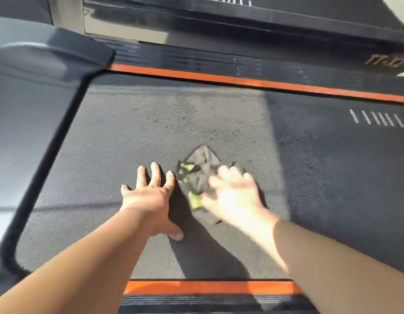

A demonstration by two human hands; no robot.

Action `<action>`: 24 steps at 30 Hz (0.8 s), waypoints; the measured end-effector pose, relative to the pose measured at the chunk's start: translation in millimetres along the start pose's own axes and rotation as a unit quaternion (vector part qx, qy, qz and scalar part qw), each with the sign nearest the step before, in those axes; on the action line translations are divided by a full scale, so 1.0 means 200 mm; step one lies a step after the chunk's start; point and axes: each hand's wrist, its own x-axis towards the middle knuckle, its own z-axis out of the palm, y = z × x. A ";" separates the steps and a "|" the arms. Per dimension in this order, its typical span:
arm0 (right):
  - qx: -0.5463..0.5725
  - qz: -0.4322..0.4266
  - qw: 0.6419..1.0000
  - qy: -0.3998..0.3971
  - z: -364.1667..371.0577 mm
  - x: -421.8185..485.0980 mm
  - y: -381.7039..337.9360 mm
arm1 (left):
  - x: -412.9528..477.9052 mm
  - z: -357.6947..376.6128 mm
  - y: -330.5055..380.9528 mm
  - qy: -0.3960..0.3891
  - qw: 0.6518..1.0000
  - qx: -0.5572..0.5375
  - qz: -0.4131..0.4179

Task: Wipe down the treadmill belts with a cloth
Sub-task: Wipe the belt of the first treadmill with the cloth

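Note:
The grey textured treadmill belt [133, 132] fills the middle of the view, sunlit on the left and in shade on the right. A crumpled grey cloth with green patches [200, 171] lies on the belt. My right hand [236, 196], blurred by motion, presses down on the cloth's near right part with its fingers spread. My left hand [151, 198] rests flat on the belt just left of the cloth, fingers straight and splayed, holding nothing.
Orange side strips run along the far edge [241, 81] and near edge [210, 287] of the belt. The dark motor cover [38, 71] sits at the left. A second treadmill [241, 17] stands beyond the far rail.

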 end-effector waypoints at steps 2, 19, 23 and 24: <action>-0.058 0.100 0.993 -0.017 -0.03 0.12 0.29 | -0.01 0.00 0.00 -0.002 1.000 0.004 0.001; 0.001 0.149 0.989 0.014 0.00 0.20 0.37 | -0.01 0.00 0.00 -0.004 1.000 0.015 0.002; 0.010 0.224 0.973 0.051 0.02 0.29 0.46 | 0.01 0.00 0.00 -0.008 1.000 0.014 0.008; 0.006 0.225 0.973 0.051 0.04 0.27 0.42 | 0.01 0.00 0.00 -0.009 1.000 0.014 0.008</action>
